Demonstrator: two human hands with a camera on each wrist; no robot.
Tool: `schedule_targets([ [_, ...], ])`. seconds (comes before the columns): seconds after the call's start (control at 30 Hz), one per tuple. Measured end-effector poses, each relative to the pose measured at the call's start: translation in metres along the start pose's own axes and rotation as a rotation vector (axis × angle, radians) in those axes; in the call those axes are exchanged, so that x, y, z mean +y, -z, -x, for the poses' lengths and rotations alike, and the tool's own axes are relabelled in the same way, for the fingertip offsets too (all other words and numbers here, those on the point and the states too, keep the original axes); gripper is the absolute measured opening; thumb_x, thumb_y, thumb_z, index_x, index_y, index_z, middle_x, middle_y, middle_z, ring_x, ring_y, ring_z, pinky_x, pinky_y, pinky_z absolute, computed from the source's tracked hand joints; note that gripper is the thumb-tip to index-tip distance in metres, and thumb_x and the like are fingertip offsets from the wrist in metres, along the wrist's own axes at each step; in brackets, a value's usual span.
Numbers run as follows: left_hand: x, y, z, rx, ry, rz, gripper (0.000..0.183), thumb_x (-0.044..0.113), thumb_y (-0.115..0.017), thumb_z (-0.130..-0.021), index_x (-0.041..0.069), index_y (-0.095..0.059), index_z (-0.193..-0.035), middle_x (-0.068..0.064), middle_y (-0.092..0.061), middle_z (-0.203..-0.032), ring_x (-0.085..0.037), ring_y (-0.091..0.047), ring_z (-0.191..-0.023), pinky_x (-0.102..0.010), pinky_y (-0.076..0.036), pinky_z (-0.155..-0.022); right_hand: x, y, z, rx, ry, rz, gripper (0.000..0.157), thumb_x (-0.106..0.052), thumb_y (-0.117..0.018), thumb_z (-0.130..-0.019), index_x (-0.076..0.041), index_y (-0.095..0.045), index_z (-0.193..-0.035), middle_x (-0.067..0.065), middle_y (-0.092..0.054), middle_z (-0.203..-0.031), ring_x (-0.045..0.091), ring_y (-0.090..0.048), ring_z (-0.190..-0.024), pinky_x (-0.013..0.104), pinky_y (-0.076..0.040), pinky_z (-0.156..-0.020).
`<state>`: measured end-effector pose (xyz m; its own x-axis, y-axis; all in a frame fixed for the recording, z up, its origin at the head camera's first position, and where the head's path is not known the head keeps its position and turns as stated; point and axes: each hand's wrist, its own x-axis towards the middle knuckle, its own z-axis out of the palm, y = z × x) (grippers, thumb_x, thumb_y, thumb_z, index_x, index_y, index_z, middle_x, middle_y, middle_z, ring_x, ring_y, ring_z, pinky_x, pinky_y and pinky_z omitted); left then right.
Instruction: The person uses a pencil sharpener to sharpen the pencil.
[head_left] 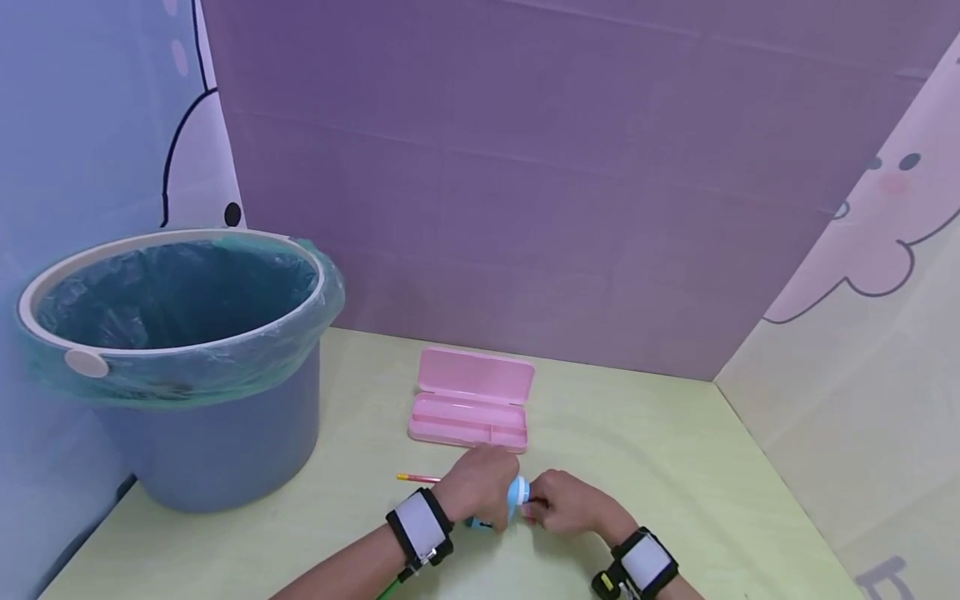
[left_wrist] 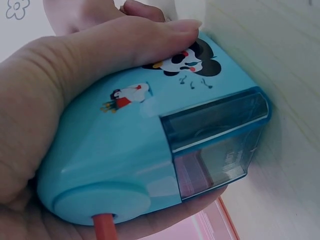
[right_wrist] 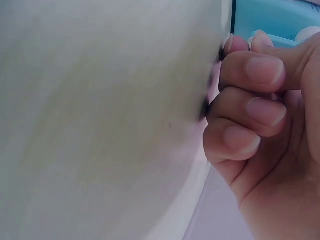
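Observation:
My left hand [head_left: 478,482] grips a light blue pencil sharpener [left_wrist: 145,135], thumb over its printed panda side. A red pencil [head_left: 417,478] sticks out of the sharpener's hole on the left, its yellow end pointing away. On the sharpener's other end, my right hand [head_left: 572,503] has its fingers curled and pinches at the crank, which the fingers mostly cover. In the left wrist view a clear shavings drawer [left_wrist: 220,145] faces the camera. Just beyond the hands lies an open pink pencil case [head_left: 452,418] with its lid folded back.
A large blue bin [head_left: 217,450] with a green plastic liner stands at the left of the pale table [head_left: 645,433]. Behind the table rises a purple wall panel [head_left: 487,183], and a cartoon-printed panel [head_left: 862,400] borders the right side.

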<state>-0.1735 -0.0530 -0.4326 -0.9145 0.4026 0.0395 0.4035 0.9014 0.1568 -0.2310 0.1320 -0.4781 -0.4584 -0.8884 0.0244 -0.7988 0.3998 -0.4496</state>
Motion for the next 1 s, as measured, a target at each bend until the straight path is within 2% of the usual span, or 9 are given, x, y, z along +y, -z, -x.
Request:
schedule_targets([
  [0.67, 0.000, 0.000, 0.000, 0.001, -0.004, -0.014, 0.039, 0.026, -0.091, -0.053, 0.016, -0.054, -0.062, 0.008, -0.044, -0.059, -0.010, -0.044, -0.055, -0.022, -0.037, -0.051, -0.005, 0.000, 0.005, -0.059, 0.024, -0.053, 0.028, -0.008, -0.057, -0.096, -0.014, -0.061, -0.068, -0.019, -0.042, -0.061, -0.006, -0.035, -0.052, 0.011, -0.030, -0.052],
  [1.0, 0.002, 0.002, 0.001, 0.014, -0.005, -0.003, 0.041, 0.025, -0.091, -0.051, 0.016, -0.053, -0.060, 0.009, -0.041, -0.057, -0.009, -0.043, -0.054, -0.022, -0.035, -0.049, -0.008, 0.001, 0.012, -0.114, 0.026, -0.229, 0.031, -0.014, -0.054, -0.100, -0.007, -0.062, -0.071, -0.019, -0.042, -0.059, -0.007, -0.036, -0.049, 0.011, -0.031, -0.049],
])
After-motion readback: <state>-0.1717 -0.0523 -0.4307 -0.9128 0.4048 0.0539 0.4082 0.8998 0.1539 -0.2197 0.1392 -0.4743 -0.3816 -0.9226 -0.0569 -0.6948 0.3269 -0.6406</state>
